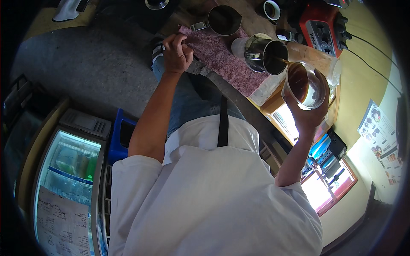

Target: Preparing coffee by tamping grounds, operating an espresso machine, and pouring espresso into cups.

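Note:
My right hand (309,112) grips a clear plastic cup (315,92) holding brown liquid (298,81). The cup is tilted, and a thin stream runs from its rim into a steel cup (253,54). That steel cup leans towards the plastic one, and a translucent container (238,47) is against its base. My left hand (178,54) is curled at the edge of a mauve towel (217,57); whether it pinches the cloth is hidden. Just beyond the towel's far edge stands a steel pitcher (225,20) with a handle.
Beyond the cups are a white-rimmed cup (271,10), a small dark jar (288,35) and a red electrical unit (322,27) with cables. A clear plastic container (315,59) lies by the wall. Behind on the left stand a blue plastic stool (118,137) and a lit glass-door fridge (70,160).

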{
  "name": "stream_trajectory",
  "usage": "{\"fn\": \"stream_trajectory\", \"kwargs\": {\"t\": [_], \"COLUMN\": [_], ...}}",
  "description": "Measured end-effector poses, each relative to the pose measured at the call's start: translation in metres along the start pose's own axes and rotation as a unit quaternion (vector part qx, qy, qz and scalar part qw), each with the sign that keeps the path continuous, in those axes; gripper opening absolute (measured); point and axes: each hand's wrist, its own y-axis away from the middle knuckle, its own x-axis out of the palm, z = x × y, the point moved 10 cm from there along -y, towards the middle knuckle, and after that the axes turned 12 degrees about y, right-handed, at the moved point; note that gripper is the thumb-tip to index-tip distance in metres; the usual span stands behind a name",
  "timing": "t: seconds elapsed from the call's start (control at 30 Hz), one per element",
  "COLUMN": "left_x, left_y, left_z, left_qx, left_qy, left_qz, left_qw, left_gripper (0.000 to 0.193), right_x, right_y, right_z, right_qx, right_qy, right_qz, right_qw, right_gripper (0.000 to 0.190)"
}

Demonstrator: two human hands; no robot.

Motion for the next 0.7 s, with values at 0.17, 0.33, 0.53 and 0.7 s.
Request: {"fn": "stream_trajectory", "kwargs": {"t": [0.17,0.33,0.53,0.7], "left_x": [0.0001,-0.0005,0.0021,-0.0002], "left_y": [-0.0008,0.0001,0.0019,0.0009], "left_z": [-0.0012,-0.0002,0.0036,0.0009], "left_qx": [0.0,0.001,0.006,0.018], "left_qy": [0.001,0.004,0.0,-0.019], "left_qz": [0.0,-0.003,0.007,0.0], "left_qw": [1.0,1.0,1.0,1.0], "left_gripper": [0.035,0.035,0.034,0.039], "right_x": [-0.0018,-0.0032,-0.0046,-0.0057], "right_y": [-0.0004,-0.0009,-0.0002,-0.0004], "right_z": [-0.0006,0.0011,-0.0001,-0.0011], "right_qx": [0.012,0.003,0.006,0.002], "right_qy": [-0.003,0.002,0.006,0.013], "right_qz": [-0.01,-0.006,-0.009,-0.01], "right_qw": [1.0,1.0,1.0,1.0], "right_gripper": [0.081,0.081,0.081,0.081]}}
